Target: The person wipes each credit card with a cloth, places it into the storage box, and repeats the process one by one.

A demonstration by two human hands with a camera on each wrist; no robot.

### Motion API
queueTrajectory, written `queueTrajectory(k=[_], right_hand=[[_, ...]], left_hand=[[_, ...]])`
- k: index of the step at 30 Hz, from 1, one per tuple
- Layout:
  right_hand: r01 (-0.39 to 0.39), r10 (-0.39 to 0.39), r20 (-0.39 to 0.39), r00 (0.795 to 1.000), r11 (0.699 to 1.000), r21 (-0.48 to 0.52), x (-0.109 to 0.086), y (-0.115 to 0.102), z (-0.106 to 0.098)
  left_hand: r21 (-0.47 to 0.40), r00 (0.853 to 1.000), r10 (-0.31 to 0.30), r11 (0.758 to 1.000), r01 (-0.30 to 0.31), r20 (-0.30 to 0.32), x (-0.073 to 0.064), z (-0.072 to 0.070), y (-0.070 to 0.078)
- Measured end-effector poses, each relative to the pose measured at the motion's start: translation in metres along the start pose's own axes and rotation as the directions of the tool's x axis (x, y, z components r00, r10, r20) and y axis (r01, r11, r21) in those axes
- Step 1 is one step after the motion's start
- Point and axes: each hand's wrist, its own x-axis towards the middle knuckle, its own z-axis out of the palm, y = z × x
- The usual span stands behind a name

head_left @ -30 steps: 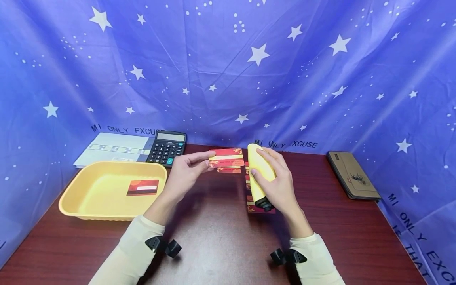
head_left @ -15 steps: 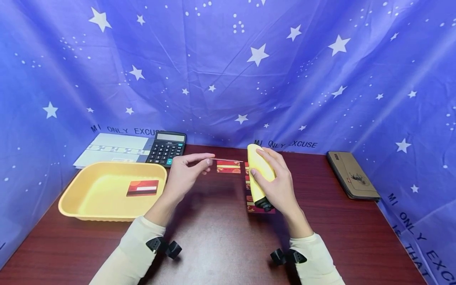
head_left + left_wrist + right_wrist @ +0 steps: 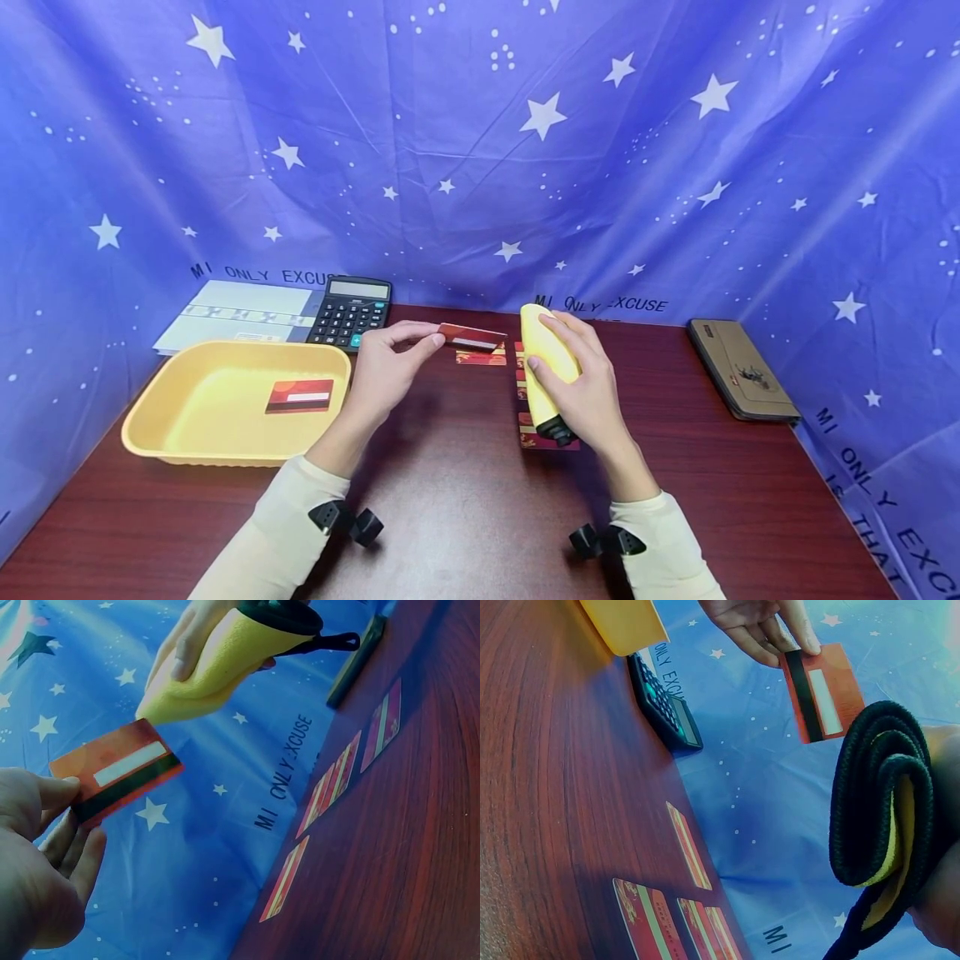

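My left hand [image 3: 393,362] pinches one end of a red plastic card [image 3: 472,337] between thumb and fingers. Its dark stripe and white strip show plainly in the left wrist view, where the card [image 3: 116,769] is raised well over the table. In my right hand [image 3: 592,383] I grip a rolled yellow cloth item [image 3: 547,367]. Black edging and a black loop finish its lower end, and its folded layers [image 3: 877,795] fill the right of the right wrist view. Below lie several red and gold cards [image 3: 649,919], partly hidden by the cloth item in the head view.
At left stands a yellow plastic basin [image 3: 150,421] with a red card [image 3: 300,396] in it. Behind it are a black calculator [image 3: 350,312] and a white box-like item [image 3: 240,304]. A brown wallet [image 3: 742,371] lies at the far right. A starry blue curtain [image 3: 480,167] encloses the table.
The card in my left hand has turned from its gold-banded face, through edge-on, to its striped back. My right hand and the cloth item stay in place.
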Motion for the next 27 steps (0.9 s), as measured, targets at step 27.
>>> queueTrajectory(k=[27], right_hand=[[0.057, -0.057, 0.015, 0.998, 0.998, -0.01, -0.003, -0.002, 0.008]], left_hand=[[-0.148, 0.99, -0.06, 0.986, 0.079, 0.128, 0.001, 0.002, -0.009]])
